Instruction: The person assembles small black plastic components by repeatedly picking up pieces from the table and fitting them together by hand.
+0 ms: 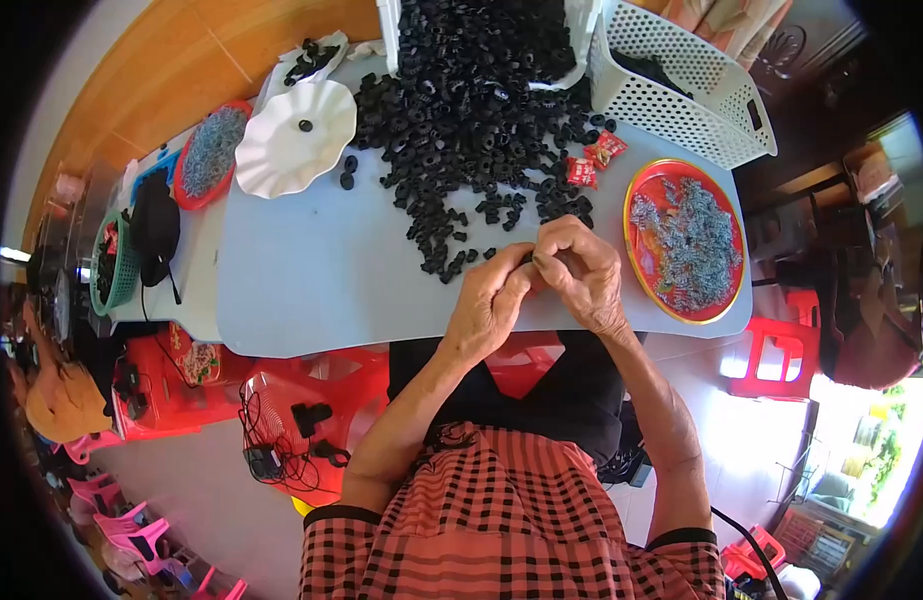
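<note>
Pale blue surface (312,280), seen from above; the person sits at its near edge.

Black ring-shaped parts (462,120): large heap, spilling from the far edge toward the centre, thinning to scattered pieces near the hands.

White perforated basket (682,90): far right corner, just beside the heap.

Red round tray (686,240), yellow rim: right edge of the surface, filled with small grey metal pieces.

White scalloped dish (294,140): far left part of the surface, one black ring lying on it. Beyond it, a second red tray (212,152) of grey pieces at the left edge.

Two red wrapped sweets (594,160): between heap and right tray.

Left hand (487,305) and right hand (580,272): together above the near edge, centre-right, fingertips touching. Both in a closed pinch grip around a small black part (528,259), only a sliver visible between the fingertips; its shape cannot be made out. Right hand sits slightly higher, fingers curled over the left fingertips. The held part is just clear of the nearest loose rings.
</note>
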{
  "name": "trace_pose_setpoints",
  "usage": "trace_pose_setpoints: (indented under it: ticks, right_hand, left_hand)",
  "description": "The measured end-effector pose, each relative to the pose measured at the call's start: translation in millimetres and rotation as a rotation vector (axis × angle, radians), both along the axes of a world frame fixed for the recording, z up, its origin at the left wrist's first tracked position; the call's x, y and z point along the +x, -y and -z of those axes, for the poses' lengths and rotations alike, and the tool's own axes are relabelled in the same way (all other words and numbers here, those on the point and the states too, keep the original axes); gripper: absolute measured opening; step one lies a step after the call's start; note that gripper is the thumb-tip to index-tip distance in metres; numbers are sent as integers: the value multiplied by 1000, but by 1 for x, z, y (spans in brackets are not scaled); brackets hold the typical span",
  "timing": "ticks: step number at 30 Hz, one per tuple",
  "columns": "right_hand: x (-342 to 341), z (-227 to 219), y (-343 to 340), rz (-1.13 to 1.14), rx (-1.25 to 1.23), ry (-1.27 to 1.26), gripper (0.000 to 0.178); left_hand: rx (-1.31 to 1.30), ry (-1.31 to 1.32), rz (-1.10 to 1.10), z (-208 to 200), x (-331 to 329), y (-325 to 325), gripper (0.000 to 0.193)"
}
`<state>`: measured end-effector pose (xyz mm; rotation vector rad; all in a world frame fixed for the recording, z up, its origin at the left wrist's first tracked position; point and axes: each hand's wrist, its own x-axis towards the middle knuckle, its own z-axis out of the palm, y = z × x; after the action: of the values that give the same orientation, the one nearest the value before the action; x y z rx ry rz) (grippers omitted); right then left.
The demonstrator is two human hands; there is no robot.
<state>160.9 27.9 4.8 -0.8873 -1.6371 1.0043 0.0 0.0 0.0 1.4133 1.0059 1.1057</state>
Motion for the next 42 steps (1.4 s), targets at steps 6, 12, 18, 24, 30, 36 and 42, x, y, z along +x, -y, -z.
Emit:
trace_pose_setpoints:
  ticks: [6, 12, 18, 24, 30, 36, 42]
  right_hand:
    - [5, 0, -1, -17, -51, -40, 11]
    - [1, 3, 10, 17, -133, 23, 15]
    - [4, -13, 29, 80, -12, 306, 7]
    - [12, -42, -2, 245, 163, 560, 11]
    - [15, -40, -16, 226, 157, 578, 14]
    - [26, -35, -3, 272, 204, 719, 14]
    - [29, -4, -10, 89, 303, 1126, 14]
  left_hand:
    - [97, 36, -15, -5, -8, 12, 23]
    - [-11, 11, 48, -2, -25, 13, 20]
    - [40, -21, 10, -4, -21, 12, 21]
    - [57, 36, -22, 4, -17, 14, 21]
    - [104, 2, 19, 4, -18, 10, 18]
    - [131, -23, 20, 2, -16, 11, 17]
    - [145, -57, 5, 5, -15, 12, 19]
